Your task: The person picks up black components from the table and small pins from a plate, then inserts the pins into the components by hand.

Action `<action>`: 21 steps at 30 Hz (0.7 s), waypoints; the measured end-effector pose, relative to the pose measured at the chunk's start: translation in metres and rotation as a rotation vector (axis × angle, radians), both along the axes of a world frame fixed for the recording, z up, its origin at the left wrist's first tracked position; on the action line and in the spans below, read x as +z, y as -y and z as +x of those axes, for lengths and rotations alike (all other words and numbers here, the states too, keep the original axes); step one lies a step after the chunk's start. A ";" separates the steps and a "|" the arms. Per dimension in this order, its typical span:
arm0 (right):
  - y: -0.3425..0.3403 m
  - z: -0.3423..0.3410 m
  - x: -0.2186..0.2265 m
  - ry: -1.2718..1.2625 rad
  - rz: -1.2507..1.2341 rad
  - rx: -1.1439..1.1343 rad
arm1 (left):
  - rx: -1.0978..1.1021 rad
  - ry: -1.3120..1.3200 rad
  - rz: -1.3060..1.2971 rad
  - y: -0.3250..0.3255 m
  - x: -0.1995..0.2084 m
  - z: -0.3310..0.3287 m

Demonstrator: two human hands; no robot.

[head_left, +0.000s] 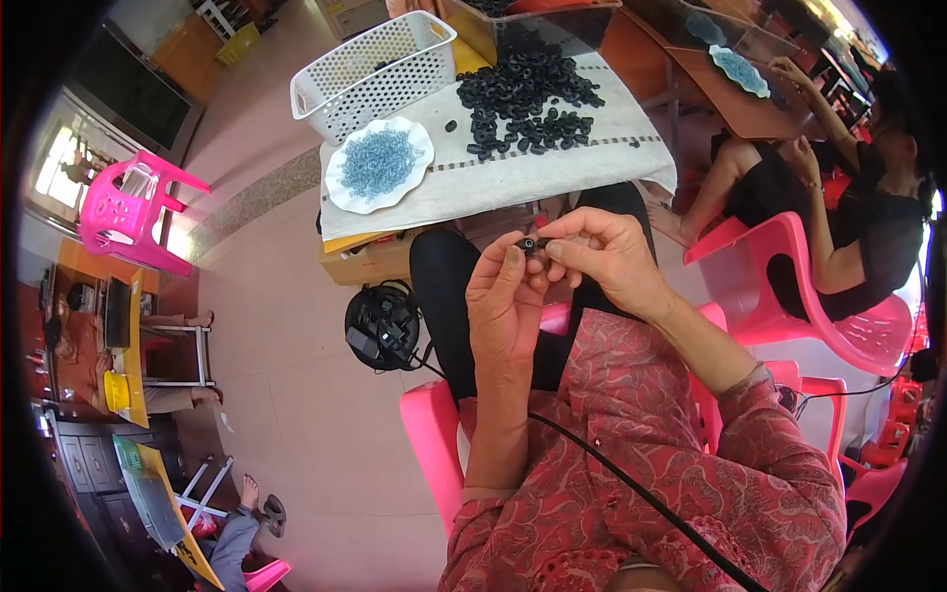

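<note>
Above my lap, my left hand (505, 296) pinches a small round black part (529, 245) with a hole in it between thumb and fingers. Close against it, my right hand (607, 255) has thumb and forefinger pressed together at the black part's right side. Whether the right fingers grip that same part or a second tiny piece cannot be made out. Beyond my hands, a heap of similar small black parts (528, 94) lies on the cloth-covered table (473, 183). A white scalloped plate (347, 195) there carries many small bluish clear pieces (379, 164).
A white perforated basket (375, 74) stands behind the plate, beside a clear bin (533, 35). On the floor at left sits a black bundle of cables and devices (383, 326). A seated person (838, 217) works at the right. A pink chair (138, 212) stands far left.
</note>
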State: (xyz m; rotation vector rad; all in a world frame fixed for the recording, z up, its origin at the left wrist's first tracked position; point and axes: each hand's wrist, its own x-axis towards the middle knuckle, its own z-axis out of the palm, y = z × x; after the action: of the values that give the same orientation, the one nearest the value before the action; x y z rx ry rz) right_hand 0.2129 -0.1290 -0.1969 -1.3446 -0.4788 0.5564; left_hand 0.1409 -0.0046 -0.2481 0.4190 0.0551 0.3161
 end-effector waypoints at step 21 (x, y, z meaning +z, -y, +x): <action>-0.001 -0.008 0.007 0.088 -0.079 -0.028 | 0.105 -0.062 0.174 0.005 0.002 -0.003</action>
State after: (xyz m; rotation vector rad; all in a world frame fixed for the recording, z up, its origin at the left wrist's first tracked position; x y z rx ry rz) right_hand 0.2053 -0.1279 -0.1903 -1.4539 -0.5135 0.4984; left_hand 0.1383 -0.0093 -0.2462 0.6003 0.1113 0.4128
